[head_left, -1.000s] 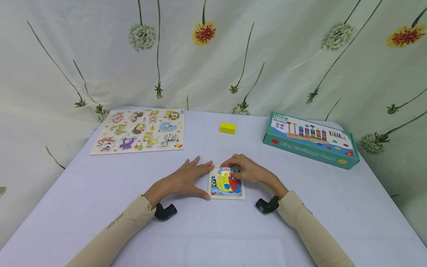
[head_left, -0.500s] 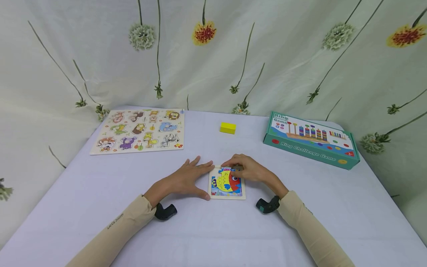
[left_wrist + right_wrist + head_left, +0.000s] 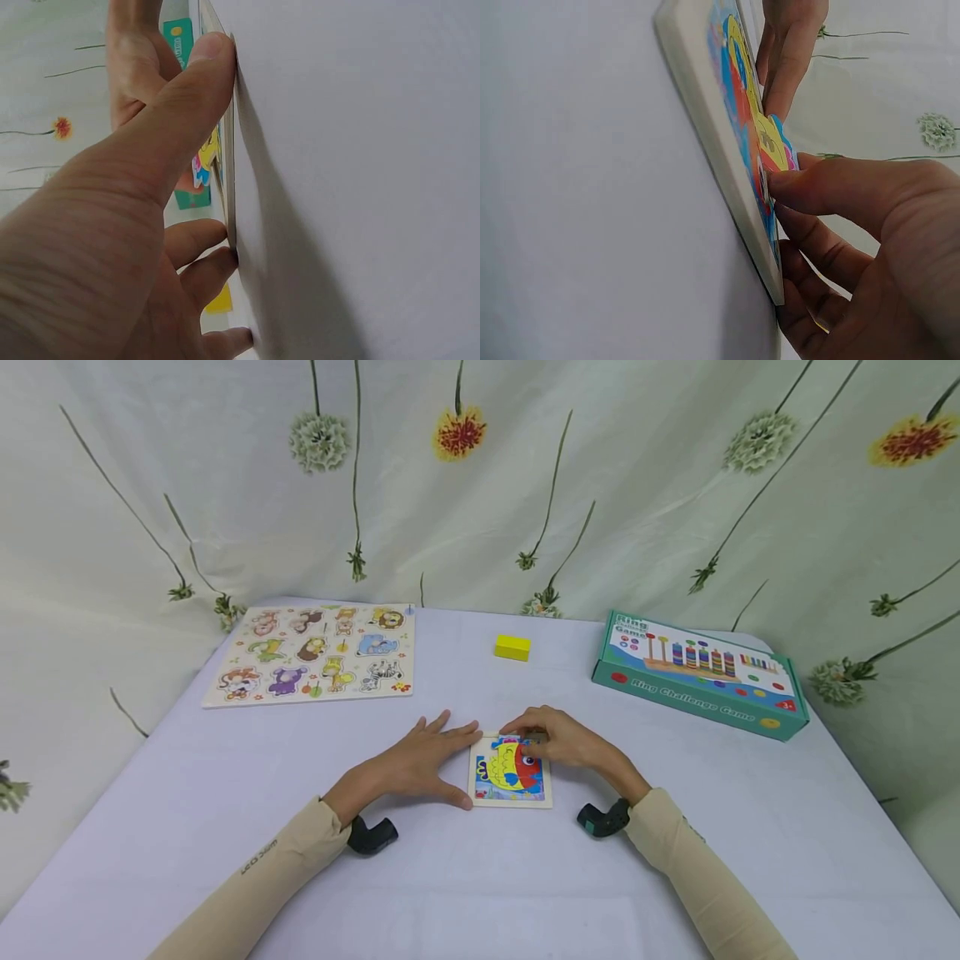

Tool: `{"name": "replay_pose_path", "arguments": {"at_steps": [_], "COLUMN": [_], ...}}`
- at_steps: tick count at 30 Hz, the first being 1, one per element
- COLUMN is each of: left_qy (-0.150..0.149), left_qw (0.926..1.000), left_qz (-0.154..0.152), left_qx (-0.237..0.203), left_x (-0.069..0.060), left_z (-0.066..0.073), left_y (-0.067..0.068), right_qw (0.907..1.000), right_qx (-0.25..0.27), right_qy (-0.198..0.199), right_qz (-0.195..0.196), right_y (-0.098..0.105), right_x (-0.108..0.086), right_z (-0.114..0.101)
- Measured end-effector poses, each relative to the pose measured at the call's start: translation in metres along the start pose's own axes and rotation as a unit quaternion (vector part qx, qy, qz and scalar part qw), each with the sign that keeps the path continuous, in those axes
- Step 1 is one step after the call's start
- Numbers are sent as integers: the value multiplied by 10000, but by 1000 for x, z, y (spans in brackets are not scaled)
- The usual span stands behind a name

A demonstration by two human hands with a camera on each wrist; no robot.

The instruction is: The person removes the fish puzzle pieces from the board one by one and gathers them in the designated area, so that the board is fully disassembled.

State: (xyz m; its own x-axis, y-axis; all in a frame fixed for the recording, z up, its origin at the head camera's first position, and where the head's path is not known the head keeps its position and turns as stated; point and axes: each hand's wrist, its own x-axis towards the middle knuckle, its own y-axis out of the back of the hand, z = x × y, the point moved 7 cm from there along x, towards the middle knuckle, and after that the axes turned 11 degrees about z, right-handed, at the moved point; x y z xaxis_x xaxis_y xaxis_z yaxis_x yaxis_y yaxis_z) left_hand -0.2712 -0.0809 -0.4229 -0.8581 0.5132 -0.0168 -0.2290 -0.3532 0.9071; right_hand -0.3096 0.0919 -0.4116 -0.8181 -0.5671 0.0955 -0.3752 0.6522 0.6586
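Judging by its look, the puzzle (image 3: 517, 804) should be light and stiff, with a thin loose piece (image 3: 771, 142) whose smooth printed face may slip a little. That piece is best pinched by its edges, and the board steadied by its pale wooden rim.

It lies flat on the table (image 3: 480, 897), between the two hands, and shows a fish facing right: red head, yellow scaly body, blue fins, blue sea behind. The piece, yellow with red, blue and pink, tilts up out of the board near its far side.

The right hand (image 3: 558, 739) pinches the piece with its thumb drawn in toward the curled fingers; the left hand (image 3: 420, 762) is spread wide, thumb and forefinger touching the left side, gripping nothing.

Beyond sit a yellow block (image 3: 512, 648), an animal board (image 3: 406, 664) at back left and a green box (image 3: 697, 683) at back right.
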Motion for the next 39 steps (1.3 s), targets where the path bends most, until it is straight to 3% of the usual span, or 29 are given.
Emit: {"name": "replay_pose_path", "arguments": {"at_steps": [12,25,34,39], "left_qy": [-29,-20,38,-6], "left_qw": [10000,10000,10000,10000], "left_qz": [-4,-19,2,26], "left_qx": [-35,31,34,-11], "left_x": [-1,-1,0,-1], "left_z": [0,0,1,2], "left_y": [2,0,0,2], "right_qw": [9993,9981,9961,9944], "right_qx": [226,256,256,519], "right_qy": [-235,-199,-69,-408], "right_qz": [169,515,846,830], "right_y": [3,10,32,44], "right_x": [0,1,-7,-19], "right_z": [3,5,8,17]}}
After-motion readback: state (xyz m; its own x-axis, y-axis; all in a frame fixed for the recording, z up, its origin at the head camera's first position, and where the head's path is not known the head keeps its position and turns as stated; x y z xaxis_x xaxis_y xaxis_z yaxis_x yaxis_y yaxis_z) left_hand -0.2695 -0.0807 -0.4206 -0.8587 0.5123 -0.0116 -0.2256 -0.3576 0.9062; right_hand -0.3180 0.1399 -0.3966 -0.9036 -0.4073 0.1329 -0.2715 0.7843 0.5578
